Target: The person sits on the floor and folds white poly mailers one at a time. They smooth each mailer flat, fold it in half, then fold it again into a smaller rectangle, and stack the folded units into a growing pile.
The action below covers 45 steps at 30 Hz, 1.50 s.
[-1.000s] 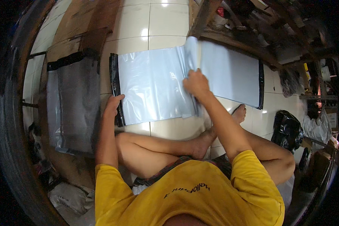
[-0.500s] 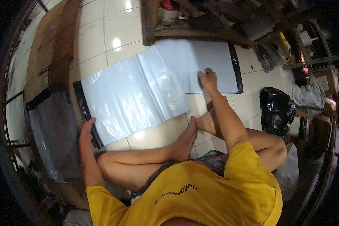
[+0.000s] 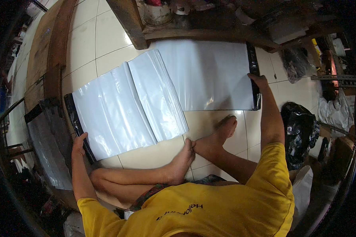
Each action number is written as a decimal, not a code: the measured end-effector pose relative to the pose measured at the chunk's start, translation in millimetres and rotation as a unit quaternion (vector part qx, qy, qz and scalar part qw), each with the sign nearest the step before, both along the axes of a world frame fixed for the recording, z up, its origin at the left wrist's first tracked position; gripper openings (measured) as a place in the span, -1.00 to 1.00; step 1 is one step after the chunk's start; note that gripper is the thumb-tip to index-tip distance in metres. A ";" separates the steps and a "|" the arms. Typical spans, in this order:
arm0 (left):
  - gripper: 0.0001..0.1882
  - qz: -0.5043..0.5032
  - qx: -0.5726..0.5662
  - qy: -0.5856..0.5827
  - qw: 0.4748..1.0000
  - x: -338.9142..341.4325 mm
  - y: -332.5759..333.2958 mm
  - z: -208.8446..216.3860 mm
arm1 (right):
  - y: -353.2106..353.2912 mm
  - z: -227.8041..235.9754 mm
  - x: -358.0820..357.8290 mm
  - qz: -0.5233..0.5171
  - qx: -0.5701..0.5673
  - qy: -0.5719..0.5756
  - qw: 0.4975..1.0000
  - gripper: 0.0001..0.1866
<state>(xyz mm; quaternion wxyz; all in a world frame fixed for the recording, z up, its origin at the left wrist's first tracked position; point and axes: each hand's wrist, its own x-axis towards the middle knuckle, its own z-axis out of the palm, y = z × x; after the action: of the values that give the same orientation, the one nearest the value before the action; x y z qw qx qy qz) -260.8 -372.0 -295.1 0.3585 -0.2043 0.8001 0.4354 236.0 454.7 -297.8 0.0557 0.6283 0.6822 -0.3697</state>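
Note:
Two stacks of white plastic mailer bags with black edge strips lie on the tiled floor. The left stack [image 3: 110, 114] is slanted, has a raised fold down its middle, and its layered right edge overlaps the right stack [image 3: 213, 75]. My left hand [image 3: 79, 144] is at the near end of the left stack's black strip, thumb on top and the other fingers mostly hidden, closed on the edge. On the far right, my right hand [image 3: 259, 81] grips the black strip of the right stack, its thumb pointing inward over the white plastic.
A dark wooden bench [image 3: 186, 34] stands just beyond the stacks. Grey plastic bags [image 3: 53, 146] and a wooden board [image 3: 39, 51] lie at left. At right sit a black plastic bundle [image 3: 298, 132] and a white plastic bag [image 3: 336, 110]. My bare feet [image 3: 182, 162] are close to the stacks.
My right hand has moved right, from the middle of the right stack to its black strip. The left stack's right part now shows many layered edges. My left hand stays at its strip.

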 end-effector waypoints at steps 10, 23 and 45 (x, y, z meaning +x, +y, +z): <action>-0.42 -0.013 -0.005 -0.007 1.000 9.4 14.8 24.8 | -26.8 50.8 -23.2 -0.010 -0.036 0.155 0.987 -0.51; -0.44 0.015 -0.021 -0.012 1.000 15.8 17.5 34.2 | 3.0 19.9 -7.9 -0.064 -0.099 0.267 0.956 -0.55; -0.37 -0.025 -0.013 -0.009 1.000 15.5 22.6 29.0 | -413.6 101.2 -263.9 0.480 0.113 0.210 0.844 -0.31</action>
<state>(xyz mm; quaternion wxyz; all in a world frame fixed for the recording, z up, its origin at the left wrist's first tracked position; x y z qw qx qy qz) -245.3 -349.3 -266.1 0.3731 -0.1931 0.8076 0.4139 -27.8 41.1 -196.6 0.0100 0.1314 0.9311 -0.3401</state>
